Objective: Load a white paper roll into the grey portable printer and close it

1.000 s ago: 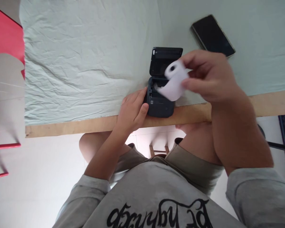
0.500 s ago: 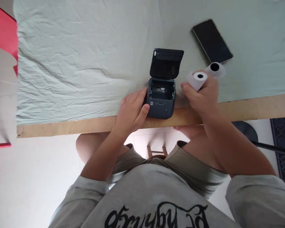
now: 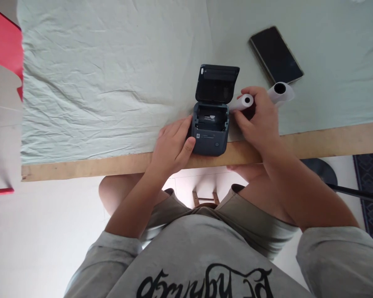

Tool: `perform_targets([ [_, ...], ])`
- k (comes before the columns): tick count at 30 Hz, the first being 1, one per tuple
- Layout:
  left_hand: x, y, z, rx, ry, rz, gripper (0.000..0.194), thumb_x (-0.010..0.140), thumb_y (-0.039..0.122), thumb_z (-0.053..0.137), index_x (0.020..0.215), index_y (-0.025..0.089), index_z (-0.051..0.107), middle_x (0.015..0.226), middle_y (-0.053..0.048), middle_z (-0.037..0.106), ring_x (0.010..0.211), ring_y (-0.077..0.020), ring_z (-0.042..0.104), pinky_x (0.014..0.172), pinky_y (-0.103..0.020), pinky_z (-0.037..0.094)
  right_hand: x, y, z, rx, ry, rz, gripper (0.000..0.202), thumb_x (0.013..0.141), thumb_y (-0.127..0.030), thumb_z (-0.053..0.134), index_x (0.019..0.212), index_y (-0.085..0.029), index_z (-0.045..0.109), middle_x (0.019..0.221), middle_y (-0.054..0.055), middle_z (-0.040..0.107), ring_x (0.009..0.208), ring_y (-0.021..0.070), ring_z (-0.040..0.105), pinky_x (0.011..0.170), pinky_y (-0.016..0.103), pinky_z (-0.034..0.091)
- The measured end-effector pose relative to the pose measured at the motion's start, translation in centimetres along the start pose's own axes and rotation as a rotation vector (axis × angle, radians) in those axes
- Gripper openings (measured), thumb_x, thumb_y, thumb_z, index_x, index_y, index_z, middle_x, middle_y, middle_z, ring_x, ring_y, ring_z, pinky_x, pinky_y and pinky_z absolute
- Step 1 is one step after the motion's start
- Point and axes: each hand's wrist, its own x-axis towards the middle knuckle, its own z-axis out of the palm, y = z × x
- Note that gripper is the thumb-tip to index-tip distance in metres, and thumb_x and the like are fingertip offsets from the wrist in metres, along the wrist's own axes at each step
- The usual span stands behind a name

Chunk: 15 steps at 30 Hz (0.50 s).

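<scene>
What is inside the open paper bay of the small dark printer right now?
The printer has its lid up, and its bay holds no paper roll: only dark inner parts and a small pale label show. The right hand holds a paper roll beside it. The bay's near wall hides its floor.

Person wore a light grey sweatshirt (image 3: 205, 265), black ornate lettering across chest. Long sleeves were pushed up: left cuff (image 3: 121, 246) bunched below the elbow, right cuff (image 3: 338, 252) likewise, forearms bare. Khaki shorts (image 3: 248, 223) ended above bare knees. Left hand (image 3: 172, 147) and right hand (image 3: 257, 124) were ungloved; no rings or watch seen.
</scene>
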Motion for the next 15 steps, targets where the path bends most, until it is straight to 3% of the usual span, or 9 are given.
perform_targets([
  [2, 0.0, 0.0, 0.0, -0.001, -0.001, 0.002, 0.093, 0.108, 0.072, 0.003, 0.158, 0.008, 0.048, 0.148, -0.022, 0.064, 0.134, -0.0349, 0.061, 0.111, -0.046, 0.041, -0.1, 0.1, 0.1, -0.014, -0.017, -0.019, 0.05, 0.084, -0.022, 0.063, 0.133, -0.027, 0.055, 0.123, 0.009, 0.074, 0.097, 0.0278, 0.073, 0.094, 0.053, 0.06],
  [5, -0.1, 0.1, -0.1, 0.005, 0.002, 0.003, 0.092, 0.108, 0.071, 0.003, 0.158, 0.007, 0.048, 0.149, -0.022, 0.064, 0.134, -0.035, 0.06, 0.111, -0.047, 0.042, -0.1, -0.2, -0.6, -0.054, 0.007, -0.099, 0.052, 0.086, -0.023, 0.064, 0.136, -0.028, 0.055, 0.132, 0.011, 0.07, 0.112, 0.0303, 0.07, 0.1, 0.054, 0.057],
  [7, -0.1, 0.1, -0.1, 0.008, 0.003, 0.002, 0.091, 0.108, 0.07, 0.003, 0.158, 0.008, 0.049, 0.149, -0.022, 0.063, 0.136, -0.0345, 0.059, 0.111, -0.047, 0.042, 0.0, -0.3, -1.8, -0.085, 0.106, -0.182, 0.046, 0.088, -0.025, 0.065, 0.133, -0.028, 0.059, 0.129, 0.011, 0.07, 0.116, 0.0313, 0.068, 0.101, 0.053, 0.056],
  [11, -0.1, 0.0, 0.0, 0.008, 0.005, 0.013, 0.09, 0.109, 0.07, 0.004, 0.157, 0.009, 0.049, 0.149, -0.021, 0.064, 0.137, -0.0333, 0.059, 0.113, -0.045, 0.041, 0.8, 1.7, -4.5, -0.13, 0.442, -0.307, 0.046, 0.083, -0.019, 0.064, 0.128, -0.026, 0.067, 0.118, 0.01, 0.07, 0.11, 0.0312, 0.068, 0.094, 0.052, 0.056],
  [15, 0.1, 0.0, 0.1, 0.034, 0.008, 0.011, 0.093, 0.108, 0.07, 0.003, 0.157, 0.006, 0.049, 0.147, -0.022, 0.065, 0.133, -0.0347, 0.062, 0.11, -0.044, 0.042, 1.6, 4.5, -4.8, -0.161, 0.315, -0.13, 0.054, 0.078, -0.021, 0.076, 0.131, -0.021, 0.064, 0.124, 0.016, 0.067, 0.109, 0.0318, 0.067, 0.094, 0.051, 0.055],
])
